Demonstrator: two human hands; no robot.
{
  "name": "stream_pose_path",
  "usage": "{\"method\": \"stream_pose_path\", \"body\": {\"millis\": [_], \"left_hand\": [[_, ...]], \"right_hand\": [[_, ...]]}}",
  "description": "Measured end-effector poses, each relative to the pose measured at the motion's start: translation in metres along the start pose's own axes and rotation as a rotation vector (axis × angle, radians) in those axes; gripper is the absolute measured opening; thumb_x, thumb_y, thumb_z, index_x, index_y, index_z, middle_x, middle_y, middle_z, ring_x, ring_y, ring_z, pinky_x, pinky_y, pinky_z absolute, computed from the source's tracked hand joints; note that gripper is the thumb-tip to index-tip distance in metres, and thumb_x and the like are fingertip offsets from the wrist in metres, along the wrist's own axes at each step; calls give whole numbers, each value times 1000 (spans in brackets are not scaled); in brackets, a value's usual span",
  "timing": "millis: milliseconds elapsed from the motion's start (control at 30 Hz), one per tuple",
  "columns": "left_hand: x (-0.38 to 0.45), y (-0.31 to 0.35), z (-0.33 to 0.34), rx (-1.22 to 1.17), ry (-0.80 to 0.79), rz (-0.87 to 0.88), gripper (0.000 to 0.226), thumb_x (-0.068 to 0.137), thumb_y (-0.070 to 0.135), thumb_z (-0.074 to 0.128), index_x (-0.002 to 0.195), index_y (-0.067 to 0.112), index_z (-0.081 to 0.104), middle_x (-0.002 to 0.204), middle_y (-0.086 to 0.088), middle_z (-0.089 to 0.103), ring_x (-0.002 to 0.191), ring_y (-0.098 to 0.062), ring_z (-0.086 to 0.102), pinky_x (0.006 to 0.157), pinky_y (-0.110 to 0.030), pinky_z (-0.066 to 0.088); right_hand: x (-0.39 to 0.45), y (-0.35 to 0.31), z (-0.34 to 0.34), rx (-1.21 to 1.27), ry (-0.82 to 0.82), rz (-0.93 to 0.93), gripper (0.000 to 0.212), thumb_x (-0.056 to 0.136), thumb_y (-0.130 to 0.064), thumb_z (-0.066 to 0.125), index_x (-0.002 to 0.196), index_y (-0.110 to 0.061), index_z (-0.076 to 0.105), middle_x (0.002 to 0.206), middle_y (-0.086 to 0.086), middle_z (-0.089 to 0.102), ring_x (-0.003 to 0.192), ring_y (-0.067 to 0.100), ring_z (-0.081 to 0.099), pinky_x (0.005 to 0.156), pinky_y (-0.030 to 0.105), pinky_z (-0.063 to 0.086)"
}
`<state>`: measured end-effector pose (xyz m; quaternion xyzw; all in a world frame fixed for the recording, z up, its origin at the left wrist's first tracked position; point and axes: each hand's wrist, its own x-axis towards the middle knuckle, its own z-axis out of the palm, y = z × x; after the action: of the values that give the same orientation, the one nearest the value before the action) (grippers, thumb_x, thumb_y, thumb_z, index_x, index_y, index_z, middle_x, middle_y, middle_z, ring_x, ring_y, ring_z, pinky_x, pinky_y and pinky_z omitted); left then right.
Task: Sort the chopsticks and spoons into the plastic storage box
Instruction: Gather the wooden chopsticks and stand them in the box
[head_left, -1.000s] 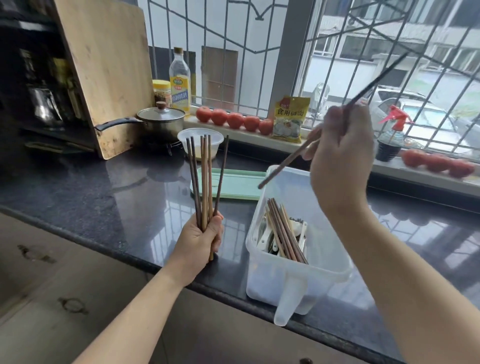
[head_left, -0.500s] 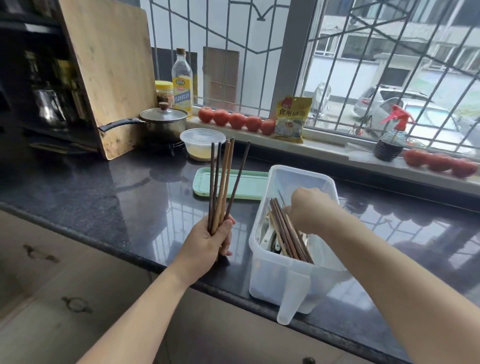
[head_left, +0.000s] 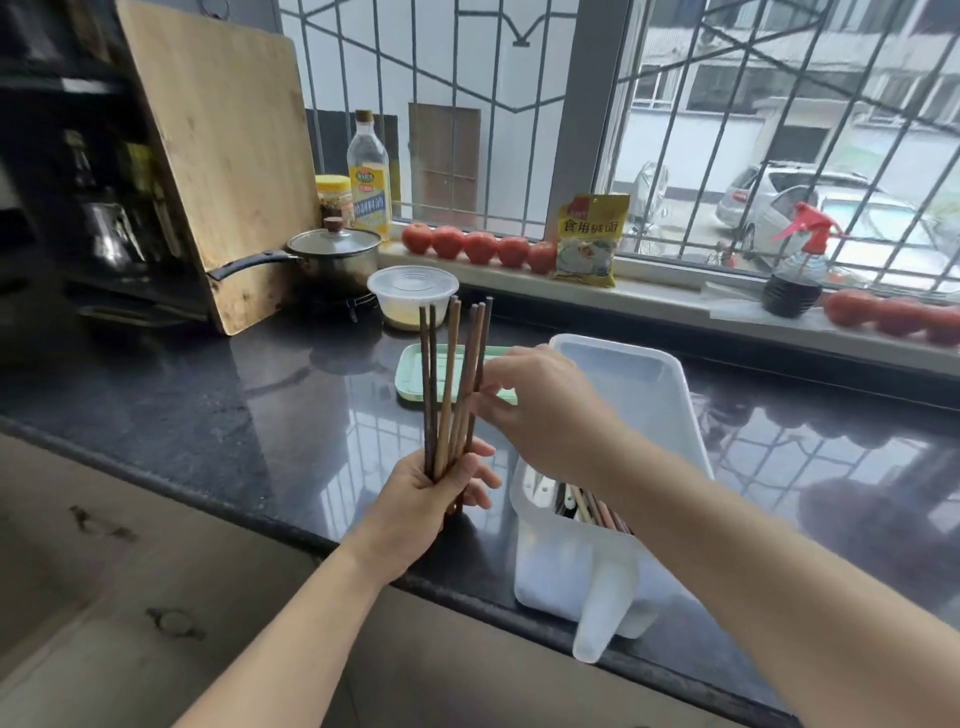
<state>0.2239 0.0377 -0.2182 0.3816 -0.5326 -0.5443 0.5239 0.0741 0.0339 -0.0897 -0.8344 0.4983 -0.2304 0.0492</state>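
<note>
Left hand grips a bundle of chopsticks near their lower ends, upright and fanned apart at the tips, above the desk just left of the box. Right hand has come across the box; its fingertips pinch or are about to pinch one stick at the right of the fan, about mid-length. Whether that grip is fully closed on the stick cannot be told; contact appears made.

The box stands near the front edge of the desk, its handle overhanging toward the viewer. Inside, at the near end, lie sorted chopsticks and pale handles, probably spoons; the right forearm hides much of the interior.

Risks noted, as judgement:

1. Bundle slip. The left grip is low on the sticks and looks loose, with fingers partly spread. Drawing one stick upward could drag its neighbours by friction and let them drop to the desk or off the front edge.
2. Wrong count. The sticks at the right of the fan lie close together; the pinch may take two, or mismatched ones, since both dark and light sticks show in the bundle.
3. Box displacement. The right forearm crosses directly over the box. A low return stroke could catch the rim; the box sits near the edge and is light plastic, so a nudge could tip it forward.
4. Mixing. Chopsticks and spoons already lie touching at one end; a careless drop would mix them further.
</note>
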Motion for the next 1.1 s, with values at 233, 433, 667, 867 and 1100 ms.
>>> {"method": "stream_pose_path", "body": {"millis": [233,433,667,867,1100], "left_hand": [[-2,1,3,50,-43,13,26,96,26,57,113,11,71,84,3,76,76,-13,70,84,-32,59],[2,1,-1,-46,8,-10,34,95,28,57,121,8,67,89,-11,75,74,-26,70,74,-38,60],[8,-8,-2,-15,35,-16,35,98,36,55,120,11,63,61,1,31,52,-16,25,51,-34,21],[7,-8,0,85,1,21,33,99,35,58,113,5,56,64,1,33,52,-14,29,47,-26,27],[5,-4,-2,38,54,17,28,99,37,58,106,9,56,77,-10,53,53,-15,45,47,-23,39]], "right_hand": [[-1,6,4,59,-7,9,14,96,-27,66,95,-24,79,89,-9,74,86,13,65,82,39,56],[-14,-11,-28,606,600,137,18,105,-18,50,91,-21,61,78,-2,69,71,15,66,69,32,57],[-11,41,-57,-32,365,363,25,98,-32,52,84,-18,67,71,0,69,64,25,69,64,46,60],[-13,51,-28,-384,-162,492,23,92,-16,52,71,-11,59,74,7,65,64,25,62,59,31,54],[-11,50,-26,-422,-191,470,20,92,-14,52,75,-10,61,76,9,66,67,26,63,60,32,54]]}}
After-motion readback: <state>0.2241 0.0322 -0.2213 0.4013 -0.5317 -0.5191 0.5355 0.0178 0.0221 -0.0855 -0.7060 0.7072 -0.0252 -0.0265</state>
